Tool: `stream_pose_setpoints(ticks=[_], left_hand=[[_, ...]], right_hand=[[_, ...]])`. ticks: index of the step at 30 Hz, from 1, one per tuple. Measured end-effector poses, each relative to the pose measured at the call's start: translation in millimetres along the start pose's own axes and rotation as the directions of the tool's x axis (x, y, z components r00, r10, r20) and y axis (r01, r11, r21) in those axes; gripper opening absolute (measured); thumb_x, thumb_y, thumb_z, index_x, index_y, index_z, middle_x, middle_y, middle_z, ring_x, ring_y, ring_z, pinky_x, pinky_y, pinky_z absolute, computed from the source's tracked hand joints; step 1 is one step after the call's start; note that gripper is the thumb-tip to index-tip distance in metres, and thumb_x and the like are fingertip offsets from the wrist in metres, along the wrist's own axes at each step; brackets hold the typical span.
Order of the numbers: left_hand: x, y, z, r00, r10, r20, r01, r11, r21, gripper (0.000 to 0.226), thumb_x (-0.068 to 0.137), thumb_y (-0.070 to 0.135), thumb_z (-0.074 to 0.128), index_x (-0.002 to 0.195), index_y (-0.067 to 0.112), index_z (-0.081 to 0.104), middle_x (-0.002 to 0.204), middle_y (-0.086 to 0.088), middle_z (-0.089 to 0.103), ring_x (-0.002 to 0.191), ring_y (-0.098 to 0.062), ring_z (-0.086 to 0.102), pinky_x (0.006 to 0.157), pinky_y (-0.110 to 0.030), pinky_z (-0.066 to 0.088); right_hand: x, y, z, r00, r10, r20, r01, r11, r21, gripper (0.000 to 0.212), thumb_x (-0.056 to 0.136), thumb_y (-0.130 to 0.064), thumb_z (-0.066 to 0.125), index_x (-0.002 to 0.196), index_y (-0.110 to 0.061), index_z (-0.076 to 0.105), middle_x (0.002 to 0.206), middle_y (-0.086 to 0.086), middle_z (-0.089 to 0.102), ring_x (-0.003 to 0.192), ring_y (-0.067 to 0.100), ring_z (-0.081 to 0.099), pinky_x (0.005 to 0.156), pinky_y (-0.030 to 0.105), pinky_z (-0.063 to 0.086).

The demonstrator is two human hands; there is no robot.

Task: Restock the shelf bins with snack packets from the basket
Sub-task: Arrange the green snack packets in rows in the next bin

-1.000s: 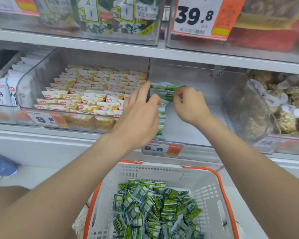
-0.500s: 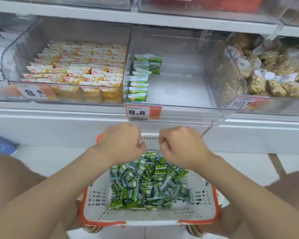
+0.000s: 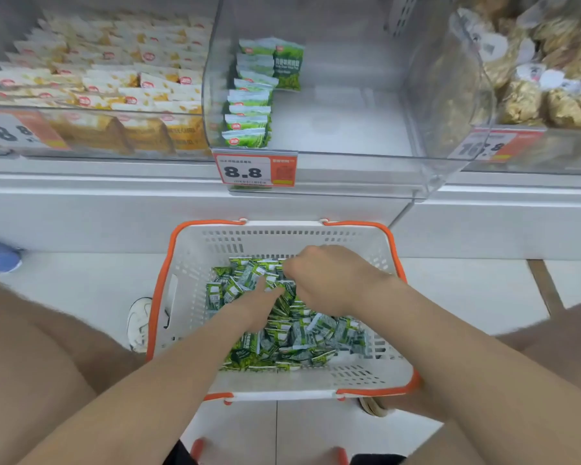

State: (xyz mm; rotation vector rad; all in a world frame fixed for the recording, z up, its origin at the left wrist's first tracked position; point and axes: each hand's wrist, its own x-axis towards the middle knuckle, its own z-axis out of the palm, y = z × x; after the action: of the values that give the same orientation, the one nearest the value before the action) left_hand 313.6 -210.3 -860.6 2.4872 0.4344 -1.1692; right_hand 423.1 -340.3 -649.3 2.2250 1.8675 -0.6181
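Green snack packets are lying heaped in white basket w/ orange rim, sitting on floor. Both hands are reaching into the heap: L hand is poking fingers-first among the packets, blurred, can't tell if it's gripping any; R hand is curling over top of pile, fingertips hidden, grip unclear too. Clear bin above is holding one row of same green packets along its left wall, 8.8 tag hanging on front.

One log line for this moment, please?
phase: picking from basket | left hand: among green packets | right hand: curled over packets | middle bin: one row
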Motion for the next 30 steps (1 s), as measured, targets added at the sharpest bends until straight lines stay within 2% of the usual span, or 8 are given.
stream_pose_setpoints(ticks=[4, 7, 11, 15, 19, 22, 26, 30], left_hand=[[22.6, -0.6, 16.4, 0.997, 0.0, -0.074, 0.001, 1.0, 0.008, 0.083, 0.094, -0.008, 0.06, 0.16, 0.027, 0.025, 0.166, -0.02, 0.009, 0.072, -0.024, 0.065, 0.059, -0.037, 0.054], [21.7, -1.4, 16.8, 0.968, -0.04, -0.248, 0.028, 0.998, -0.051, 0.037, 0.094, -0.001, 0.066, 0.126, 0.012, 0.054, 0.12, -0.014, 0.057, 0.09, -0.026, 0.063, 0.079, -0.041, 0.057], [9.2, 3.5, -0.3, 0.943, -0.138, -0.304, 0.081, 0.978, -0.193, 0.02, 0.092, -0.007, 0.056, 0.095, 0.013, 0.054, 0.082, -0.004, 0.051, 0.085, -0.028, 0.054, 0.073, -0.036, 0.045], [-9.6, 2.7, -22.7, 0.916, -0.162, -0.367, -0.023, 0.892, -0.451, 0.035, 0.09, -0.01, 0.055, 0.106, 0.021, 0.054, 0.116, -0.007, 0.063, 0.1, -0.029, 0.064, 0.073, -0.043, 0.055], [-49.4, 15.8, -69.6, 0.958, -0.059, -0.28, -0.167, 0.678, -0.716, 0.055, 0.095, -0.009, 0.043, 0.14, 0.021, 0.048, 0.145, -0.007, 0.042, 0.096, -0.019, 0.062, 0.061, -0.025, 0.055], [-84.4, 29.8, -99.6, 0.968, 0.084, -0.237, -0.24, 0.594, -0.768, 0.057, 0.096, -0.008, 0.044, 0.141, 0.025, 0.055, 0.149, -0.012, 0.047, 0.119, -0.029, 0.062, 0.102, -0.045, 0.056], [-130.1, 52.7, -130.7, 0.925, 0.191, -0.329, -0.38, 0.431, -0.819, 0.037, 0.096, -0.012, 0.051, 0.127, 0.007, 0.061, 0.125, -0.026, 0.054, 0.111, -0.042, 0.065, 0.101, -0.047, 0.058], [-174.1, 61.4, -166.0, 0.836, 0.154, -0.527, -0.543, 0.375, -0.751, 0.028, 0.093, -0.013, 0.058, 0.108, 0.01, 0.063, 0.109, -0.014, 0.06, 0.091, -0.019, 0.07, 0.09, -0.036, 0.062]], right_hand=[[5.4, 1.7, -2.1, 1.0, 0.017, 0.008, -0.017, 1.0, -0.009, 0.009, 0.096, -0.009, 0.053, 0.092, -0.017, 0.049, 0.071, 0.001, 0.036, 0.055, 0.018, 0.039, 0.046, 0.031, 0.026], [6.5, 4.7, -5.0, 0.999, 0.038, 0.018, -0.037, 0.999, -0.016, 0.01, 0.096, -0.008, 0.052, 0.089, -0.015, 0.048, 0.071, 0.002, 0.037, 0.055, 0.019, 0.04, 0.046, 0.031, 0.025], [3.9, 9.2, -10.3, 0.997, 0.07, 0.022, -0.069, 0.997, -0.022, 0.008, 0.096, -0.008, 0.05, 0.092, -0.014, 0.05, 0.072, 0.003, 0.041, 0.056, 0.02, 0.042, 0.046, 0.031, 0.026], [-3.0, 14.7, -19.4, 0.988, 0.15, 0.026, -0.151, 0.989, 0.008, 0.009, 0.097, -0.008, 0.051, 0.1, -0.017, 0.052, 0.094, 0.007, 0.055, 0.068, 0.025, 0.048, 0.055, 0.033, 0.036], [-9.3, 28.1, -25.5, 0.96, 0.281, 0.017, -0.281, 0.951, 0.129, 0.032, 0.093, -0.005, 0.053, 0.123, -0.013, 0.06, 0.12, 0.013, 0.058, 0.1, 0.035, 0.059, 0.079, 0.042, 0.053], [-13.4, 34.2, -33.3, 0.912, 0.408, -0.025, -0.381, 0.871, 0.309, 0.025, 0.091, -0.016, 0.058, 0.114, -0.011, 0.065, 0.116, 0.014, 0.062, 0.11, 0.036, 0.06, 0.09, 0.043, 0.054], [-23.3, 34.3, -50.2, 0.835, 0.551, -0.016, -0.457, 0.708, 0.539, 0.05, 0.085, -0.049, 0.069, 0.094, -0.001, 0.076, 0.091, 0.017, 0.077, 0.086, 0.031, 0.073, 0.078, 0.045, 0.062], [-44.8, 28.9, -69.7, 0.831, 0.529, 0.169, -0.383, 0.325, 0.865, 0.052, 0.083, -0.049, 0.077, 0.106, -0.003, 0.071, 0.097, 0.012, 0.073, 0.071, 0.026, 0.078, 0.076, 0.043, 0.066]])
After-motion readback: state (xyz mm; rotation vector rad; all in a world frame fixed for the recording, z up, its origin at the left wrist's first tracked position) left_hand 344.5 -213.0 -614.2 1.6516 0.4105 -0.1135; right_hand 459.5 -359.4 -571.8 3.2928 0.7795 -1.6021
